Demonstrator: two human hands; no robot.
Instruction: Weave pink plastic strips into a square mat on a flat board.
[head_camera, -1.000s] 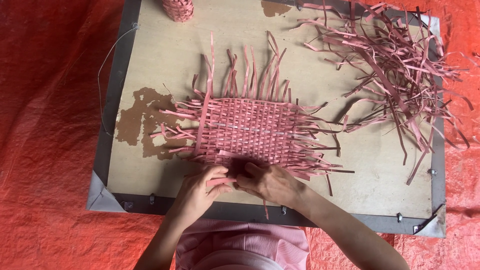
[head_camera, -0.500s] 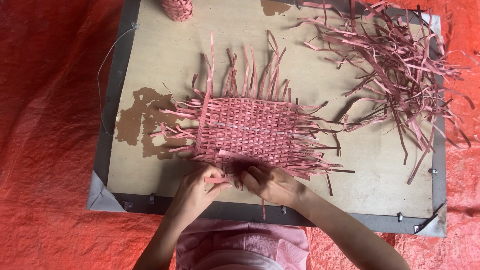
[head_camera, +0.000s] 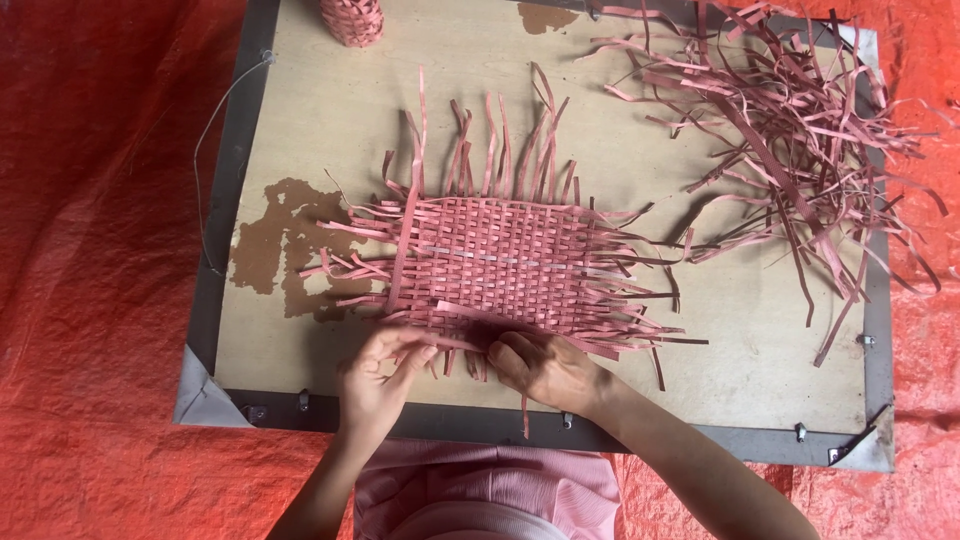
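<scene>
Head view: pink woven mat (head_camera: 495, 262) is laid flat near the bench (head_camera: 300, 120) centre, loose ends sticking out on all sides. L hand (head_camera: 378, 378) is set at the mat's near edge, grip closed on a strip end (head_camera: 440, 343). R hand (head_camera: 545, 368) is just beside it, fingers pressed on the same edge; whether it's pinching a strip can't be told. Strip pile (head_camera: 790, 120) is heaped at far right corner. Small woven piece (head_camera: 351, 18) sits at far edge.

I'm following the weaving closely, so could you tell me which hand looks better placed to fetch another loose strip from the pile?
Probably the right hand: the pile of loose strips lies on its side of the board, while the left hand pinches strips at the mat's near edge.
</scene>
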